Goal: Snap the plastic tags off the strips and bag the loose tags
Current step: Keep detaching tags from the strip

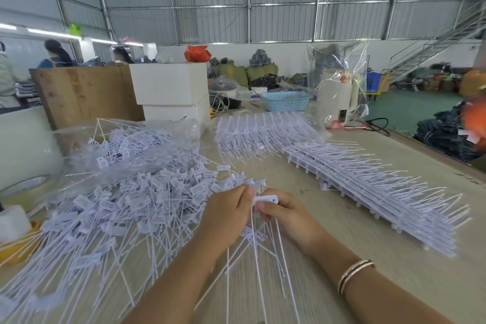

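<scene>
Beside loose tags (110, 208), left hand (223, 216), right hand (286, 212) grip strip (265, 200).

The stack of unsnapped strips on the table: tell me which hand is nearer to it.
Right. The right hand lies just beside the stack of strips, while the left hand sits farther away, against the loose tag pile.

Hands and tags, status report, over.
Both hands shut on one strip: left hand, right hand. Loose tags piled left, unbagged. Unsnapped strips stacked right. Nothing in the way.
</scene>
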### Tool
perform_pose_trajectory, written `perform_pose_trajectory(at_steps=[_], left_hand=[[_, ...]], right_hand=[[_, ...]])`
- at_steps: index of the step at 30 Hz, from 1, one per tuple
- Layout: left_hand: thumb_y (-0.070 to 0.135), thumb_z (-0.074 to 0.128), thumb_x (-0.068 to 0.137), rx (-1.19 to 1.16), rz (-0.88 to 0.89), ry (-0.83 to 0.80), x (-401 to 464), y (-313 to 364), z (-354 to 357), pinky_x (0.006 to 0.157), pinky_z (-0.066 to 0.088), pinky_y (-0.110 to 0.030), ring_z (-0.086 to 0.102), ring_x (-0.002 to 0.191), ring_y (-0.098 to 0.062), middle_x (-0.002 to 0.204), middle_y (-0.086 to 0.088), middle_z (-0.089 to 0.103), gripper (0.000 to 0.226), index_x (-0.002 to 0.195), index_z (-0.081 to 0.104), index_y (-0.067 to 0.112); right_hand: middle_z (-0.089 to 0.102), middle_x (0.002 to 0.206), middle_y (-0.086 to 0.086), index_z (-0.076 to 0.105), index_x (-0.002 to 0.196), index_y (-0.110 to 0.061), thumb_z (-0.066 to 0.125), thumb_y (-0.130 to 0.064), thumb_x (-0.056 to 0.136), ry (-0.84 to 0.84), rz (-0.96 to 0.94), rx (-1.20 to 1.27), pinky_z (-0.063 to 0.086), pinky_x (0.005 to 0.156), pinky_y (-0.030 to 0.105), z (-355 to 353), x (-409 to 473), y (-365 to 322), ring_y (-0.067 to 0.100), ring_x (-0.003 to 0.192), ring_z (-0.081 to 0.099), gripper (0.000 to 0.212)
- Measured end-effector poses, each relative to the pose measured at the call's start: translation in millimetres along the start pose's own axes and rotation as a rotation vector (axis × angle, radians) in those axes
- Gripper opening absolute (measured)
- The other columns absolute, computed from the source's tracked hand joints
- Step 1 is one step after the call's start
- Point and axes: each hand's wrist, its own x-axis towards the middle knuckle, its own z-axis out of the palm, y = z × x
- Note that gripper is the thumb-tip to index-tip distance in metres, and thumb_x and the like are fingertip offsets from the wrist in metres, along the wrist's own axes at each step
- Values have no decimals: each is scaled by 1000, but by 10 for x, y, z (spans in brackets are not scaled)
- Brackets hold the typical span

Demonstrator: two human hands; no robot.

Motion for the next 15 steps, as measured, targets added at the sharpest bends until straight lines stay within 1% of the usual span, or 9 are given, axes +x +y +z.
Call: perform_pose_trajectory(at_steps=[3, 4, 6, 7, 8, 10, 11, 13, 15], left_hand=[[32, 38, 100, -150, -90, 39, 15, 1, 28, 49, 27, -20, 33, 45, -4, 52, 7, 36, 39, 69, 50, 12], [32, 38, 100, -196, -112, 53, 21, 14, 37, 50, 28, -19, 35, 46, -3, 53, 7, 38, 38, 71, 52, 11], [31, 38, 100, -290, -177, 76, 39, 49, 40, 54, 34, -16, 43, 53, -3, 59, 5, 47, 36, 76, 57, 13], [30, 38, 101, -339, -213, 79, 52, 64, 45, 60, 38, -17, 48, 60, -6, 65, 1, 53, 35, 81, 61, 12], [31, 38, 101, -379, -244, 78, 58, 77, 51, 66, 39, -22, 50, 65, -12, 71, -5, 55, 37, 86, 63, 8], [34, 38, 100, -444, -281, 78, 42, 121, 73, 68, 39, -31, 49, 68, -18, 74, -10, 54, 41, 93, 63, 2], [35, 38, 100, -482, -298, 79, 30, 143, 87, 68, 41, -31, 51, 67, -17, 73, -8, 56, 41, 93, 64, 4], [35, 39, 100, -585, -355, 73, 20, 180, 98, 63, 43, -26, 53, 58, -9, 63, 1, 59, 39, 83, 65, 11], [32, 40, 100, -821, -447, 77, 44, 195, 75, 56, 37, -28, 44, 42, -8, 47, 4, 50, 40, 70, 56, 10]], right_hand=[[52, 59, -6, 62, 72, -13, 54, 1, 91, 66, -42, -38, 39, 60, 16, 47, 7, 2, 5, 56, 46, 25], [51, 58, -7, 62, 72, -14, 54, 1, 91, 90, -58, -39, 39, 60, 17, 64, 9, 6, 6, 56, 46, 25], [49, 60, -3, 61, 71, -14, 55, -1, 91, 134, -103, -51, 39, 60, 20, 101, 19, 13, 10, 59, 45, 24], [48, 61, -2, 60, 72, -14, 55, -3, 92, 148, -129, -58, 39, 60, 21, 110, 22, 14, 13, 60, 44, 23], [47, 62, -2, 60, 72, -13, 55, -4, 93, 155, -151, -57, 38, 60, 21, 110, 25, 18, 14, 61, 44, 23], [47, 62, -3, 58, 73, -8, 55, -8, 94, 158, -187, -35, 38, 60, 21, 106, 28, 41, 15, 62, 42, 21], [46, 62, -2, 56, 74, -5, 55, -11, 94, 156, -201, -20, 38, 61, 21, 108, 32, 54, 16, 62, 42, 21], [49, 64, 0, 55, 73, -5, 54, -17, 91, 155, -227, 25, 41, 63, 20, 118, 39, 66, 16, 63, 46, 22], [58, 67, 1, 60, 73, -15, 54, -17, 92, 221, -211, 165, 46, 69, 22, 86, 62, 52, 16, 65, 54, 21]])
